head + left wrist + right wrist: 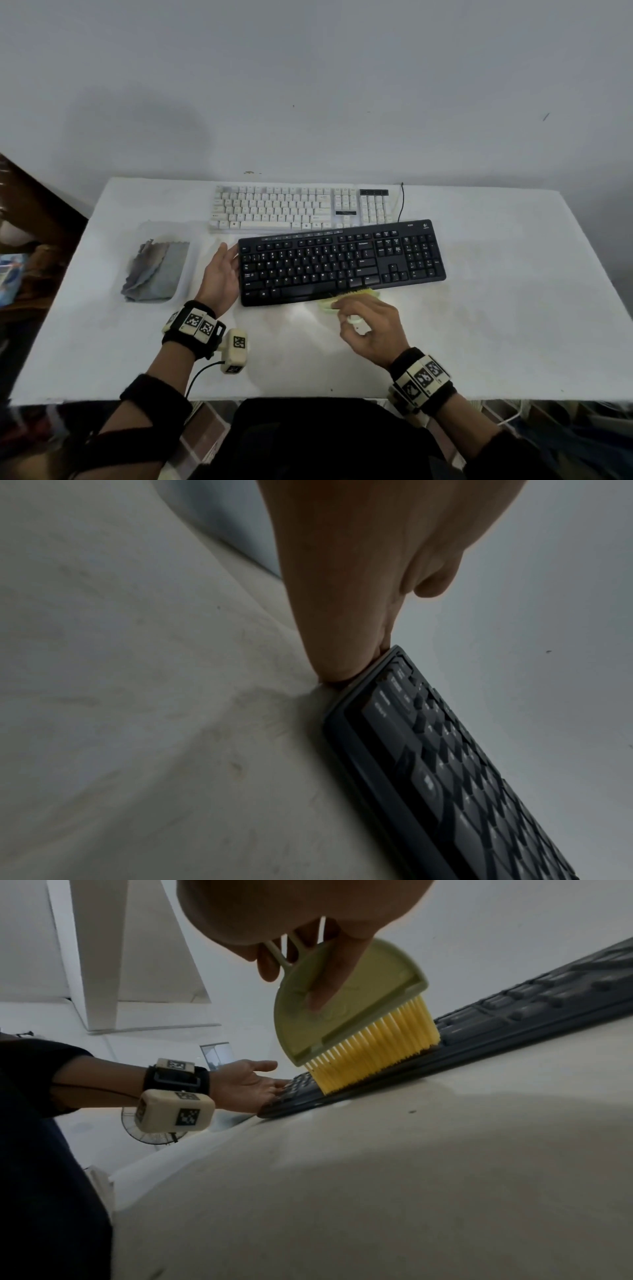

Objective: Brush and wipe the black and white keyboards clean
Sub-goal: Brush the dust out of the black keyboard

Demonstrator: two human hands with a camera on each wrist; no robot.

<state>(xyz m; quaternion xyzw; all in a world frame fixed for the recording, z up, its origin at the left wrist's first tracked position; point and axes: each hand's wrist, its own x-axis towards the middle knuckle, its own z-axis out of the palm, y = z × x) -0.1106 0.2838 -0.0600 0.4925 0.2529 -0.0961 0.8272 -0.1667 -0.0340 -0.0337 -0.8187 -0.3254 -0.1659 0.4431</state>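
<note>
The black keyboard [342,260] lies at a slight angle in the middle of the white table [479,325], just in front of the white keyboard [301,207]. My left hand [221,270] is held flat with straight fingers against the black keyboard's [445,764] left end. My right hand [368,327] grips a pale green brush [346,999] with yellow bristles [373,1047]; the bristles touch the black keyboard's [514,1015] front edge near the space bar. In the head view the brush [346,297] shows only partly past my fingers.
A clear plastic tray [191,270] with a grey cloth [154,270] in it stands left of the black keyboard. The white keyboard's black cable [401,202] runs along its right side. A wall stands right behind the table.
</note>
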